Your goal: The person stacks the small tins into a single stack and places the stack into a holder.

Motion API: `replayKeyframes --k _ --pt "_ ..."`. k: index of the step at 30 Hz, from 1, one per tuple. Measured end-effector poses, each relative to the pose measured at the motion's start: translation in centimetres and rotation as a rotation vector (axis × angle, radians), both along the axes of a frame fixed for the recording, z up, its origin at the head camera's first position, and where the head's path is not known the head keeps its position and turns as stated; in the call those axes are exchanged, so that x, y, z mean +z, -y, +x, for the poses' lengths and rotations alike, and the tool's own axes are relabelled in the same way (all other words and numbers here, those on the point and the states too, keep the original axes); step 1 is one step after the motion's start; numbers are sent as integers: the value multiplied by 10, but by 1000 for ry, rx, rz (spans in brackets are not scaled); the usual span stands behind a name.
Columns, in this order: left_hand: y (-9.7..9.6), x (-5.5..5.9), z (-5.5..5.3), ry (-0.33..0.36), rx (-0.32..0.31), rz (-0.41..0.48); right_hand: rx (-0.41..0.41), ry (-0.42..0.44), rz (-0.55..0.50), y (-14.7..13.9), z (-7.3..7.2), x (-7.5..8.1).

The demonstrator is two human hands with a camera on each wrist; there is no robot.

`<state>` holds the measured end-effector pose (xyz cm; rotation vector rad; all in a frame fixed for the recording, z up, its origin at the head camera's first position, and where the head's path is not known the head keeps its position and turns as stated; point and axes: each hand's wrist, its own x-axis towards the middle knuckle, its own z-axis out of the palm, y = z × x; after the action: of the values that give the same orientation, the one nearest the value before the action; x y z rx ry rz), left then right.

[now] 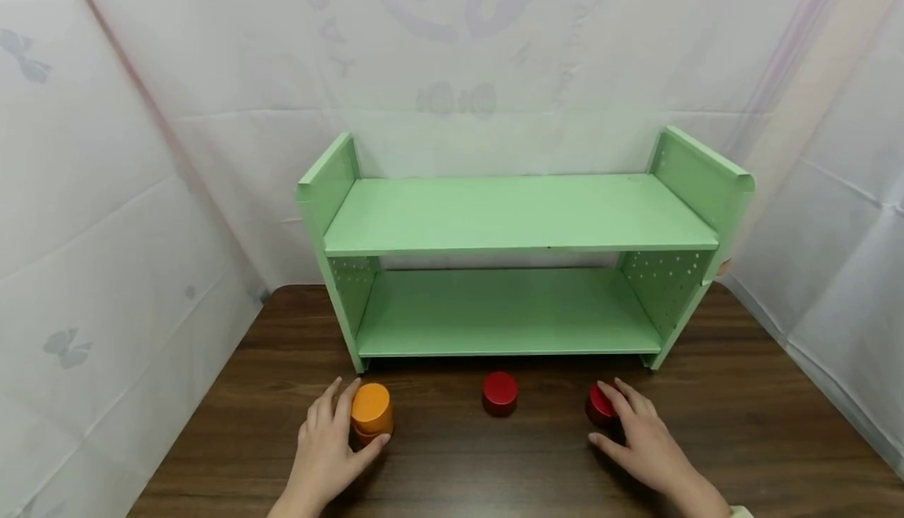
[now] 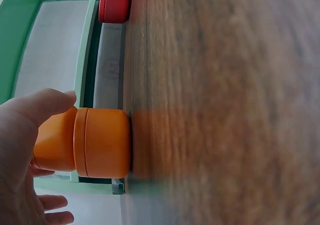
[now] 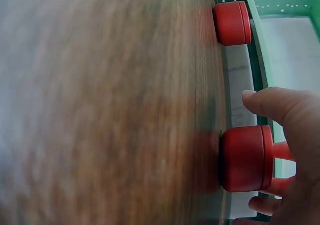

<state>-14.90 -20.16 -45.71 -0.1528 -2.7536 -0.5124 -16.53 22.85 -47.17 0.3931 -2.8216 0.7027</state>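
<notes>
My left hand (image 1: 327, 443) is beside two stacked orange tins, fingers along the far left side of the upper tin (image 1: 371, 403) and thumb at the near right side. Below it the lower tin (image 2: 107, 143) stands on the table. In the left wrist view my thumb lies across the upper tin's edge; whether it presses there is hard to tell. My right hand (image 1: 646, 439) reaches to a red tin (image 3: 246, 158), fingertips over its top and far side. Its thumb is apart from that tin. Another red tin (image 1: 500, 394) stands between the hands.
A green two-tier shelf (image 1: 508, 306) stands at the back of the dark wooden table (image 1: 487, 479), just behind the tins. Pale patterned cloth (image 1: 141, 212) hangs around the table at the back and sides.
</notes>
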Motion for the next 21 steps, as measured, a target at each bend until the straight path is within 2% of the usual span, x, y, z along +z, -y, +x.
replayKeyframes --k 6,12,21 --pt "1 1 -2 27 7 19 14 -3 1 1 -2 1" --pt "2 2 -5 52 4 59 10 -47 17 -1 -3 3" --pt "6 1 -8 163 6 75 -23 -16 11 -4 -2 -2"
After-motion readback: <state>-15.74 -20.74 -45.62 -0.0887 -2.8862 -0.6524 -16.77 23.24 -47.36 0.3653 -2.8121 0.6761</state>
